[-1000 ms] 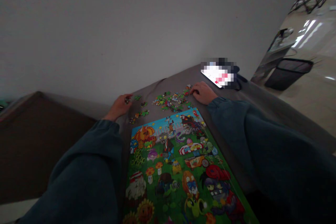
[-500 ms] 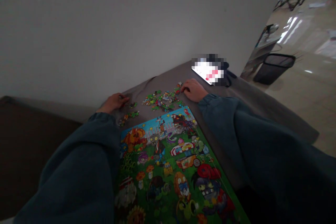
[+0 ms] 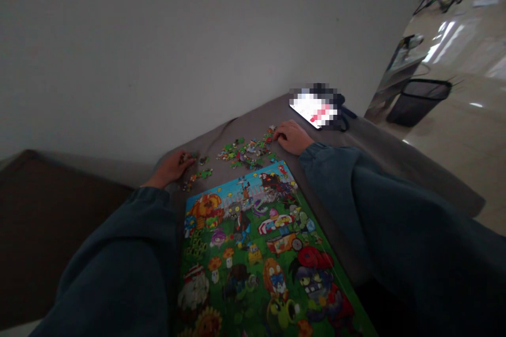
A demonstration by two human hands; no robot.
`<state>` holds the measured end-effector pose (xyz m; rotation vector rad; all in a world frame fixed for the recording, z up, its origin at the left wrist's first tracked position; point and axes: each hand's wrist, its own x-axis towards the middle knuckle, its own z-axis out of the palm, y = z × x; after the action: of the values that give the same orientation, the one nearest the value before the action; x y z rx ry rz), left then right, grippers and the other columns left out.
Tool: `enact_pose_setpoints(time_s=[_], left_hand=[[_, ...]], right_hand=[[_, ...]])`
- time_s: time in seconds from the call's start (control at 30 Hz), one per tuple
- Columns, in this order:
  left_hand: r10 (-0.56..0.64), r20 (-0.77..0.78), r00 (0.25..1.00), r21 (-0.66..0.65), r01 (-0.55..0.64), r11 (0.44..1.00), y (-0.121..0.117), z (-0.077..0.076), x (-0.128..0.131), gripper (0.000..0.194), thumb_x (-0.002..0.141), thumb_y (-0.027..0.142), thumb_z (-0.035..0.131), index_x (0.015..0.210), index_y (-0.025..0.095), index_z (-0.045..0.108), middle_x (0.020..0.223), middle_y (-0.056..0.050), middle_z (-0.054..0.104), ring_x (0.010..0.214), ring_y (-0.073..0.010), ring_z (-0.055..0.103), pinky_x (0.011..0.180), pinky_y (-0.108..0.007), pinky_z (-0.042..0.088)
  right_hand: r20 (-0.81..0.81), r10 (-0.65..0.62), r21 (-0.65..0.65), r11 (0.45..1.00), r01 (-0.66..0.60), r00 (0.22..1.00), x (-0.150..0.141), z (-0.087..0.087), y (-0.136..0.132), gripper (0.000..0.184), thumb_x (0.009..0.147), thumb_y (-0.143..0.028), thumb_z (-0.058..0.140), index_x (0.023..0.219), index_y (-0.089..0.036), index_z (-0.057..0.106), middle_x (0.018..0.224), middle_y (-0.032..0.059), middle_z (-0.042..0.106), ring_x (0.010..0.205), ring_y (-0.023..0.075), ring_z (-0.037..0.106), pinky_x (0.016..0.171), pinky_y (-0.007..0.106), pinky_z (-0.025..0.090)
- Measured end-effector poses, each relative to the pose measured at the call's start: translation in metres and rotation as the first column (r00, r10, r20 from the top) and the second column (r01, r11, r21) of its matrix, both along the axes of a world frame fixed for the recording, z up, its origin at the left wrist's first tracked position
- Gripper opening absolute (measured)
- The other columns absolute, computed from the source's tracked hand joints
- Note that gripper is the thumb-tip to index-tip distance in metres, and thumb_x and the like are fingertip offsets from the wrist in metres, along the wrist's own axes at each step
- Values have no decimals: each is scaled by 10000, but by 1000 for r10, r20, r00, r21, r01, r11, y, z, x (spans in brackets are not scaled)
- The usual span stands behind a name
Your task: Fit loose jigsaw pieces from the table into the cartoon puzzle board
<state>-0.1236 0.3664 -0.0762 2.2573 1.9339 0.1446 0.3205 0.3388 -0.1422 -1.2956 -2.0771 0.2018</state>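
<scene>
A jigsaw puzzle picture board [image 3: 245, 258] lies on a grey cloth [image 3: 253, 134], showing bright cartoon plants and zombies on green grass. Beyond its far edge is a spread of loose jigsaw pieces [image 3: 245, 154], mostly green. My left hand [image 3: 169, 169] sits at the left of that spread, its fingertips pinched on a small jigsaw piece [image 3: 186, 158]. A smaller group of pieces [image 3: 195, 178] lies just beside that hand. My right hand [image 3: 291, 137] rests with curled fingers at the right end of the spread. Its fingertips are partly hidden.
A phone [image 3: 314, 110] with a pixelated screen lies past my right hand, with a dark object [image 3: 340, 121] against it. A white wall rises behind the cloth. A dark brown surface [image 3: 51, 221] lies left, and a black mesh bin [image 3: 417, 101] stands on the shiny floor right.
My left hand has moved toward me, over the small group of pieces. My right hand stays in about the same place. The view has shifted slightly.
</scene>
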Motion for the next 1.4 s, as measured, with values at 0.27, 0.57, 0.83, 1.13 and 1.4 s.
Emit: enact_pose_setpoints(time_s=[0.27, 0.57, 0.83, 1.13, 1.4], left_hand=[[-7, 48, 999, -21, 8, 1000, -57, 5, -11, 598, 741, 687, 564, 1063, 200, 695, 1062, -101, 703, 888, -272, 628, 828, -385, 513], [144, 149, 978, -69, -135, 988, -90, 4, -29, 841, 615, 749, 664, 1226, 172, 645, 1039, -98, 717, 857, -251, 670, 725, -343, 557], [137, 124, 983, -21, -136, 990, -111, -3, -40, 695, 622, 661, 709, 1153, 215, 736, 1015, -94, 639, 832, -248, 617, 820, -381, 528], [196, 92, 976, -90, -188, 978, -97, -6, -31, 583, 765, 649, 581, 1045, 155, 713, 932, -91, 710, 838, -256, 645, 739, -342, 515], [368, 219, 904, -170, -336, 926, -104, -3, -34, 513, 589, 556, 732, 939, 197, 624, 874, -39, 708, 825, -210, 663, 647, -264, 496]], right_hand=[[-1, 5, 1, 1000, -5, 1000, 1, 1, -1, 251, 802, -57, 513, 849, -179, 728, 969, 85, 689, 953, 240, 559, 946, 410, 424], [10, 27, -22, 999, -27, 1000, 2, 5, -2, 255, 784, -50, 512, 833, -168, 733, 938, 98, 698, 951, 251, 592, 970, 440, 438], [4, 53, -10, 999, -53, 999, 8, -2, 3, 242, 779, -78, 522, 833, -190, 729, 933, 83, 709, 956, 260, 615, 976, 450, 431], [58, 4, -45, 999, -2, 998, 8, 9, -3, 285, 810, -87, 498, 890, -216, 738, 1006, 78, 711, 1027, 260, 604, 1013, 429, 422], [157, 7, -41, 999, 0, 988, 5, 13, -5, 304, 836, -107, 507, 1003, -195, 745, 1089, 88, 701, 1080, 266, 591, 1038, 432, 417]])
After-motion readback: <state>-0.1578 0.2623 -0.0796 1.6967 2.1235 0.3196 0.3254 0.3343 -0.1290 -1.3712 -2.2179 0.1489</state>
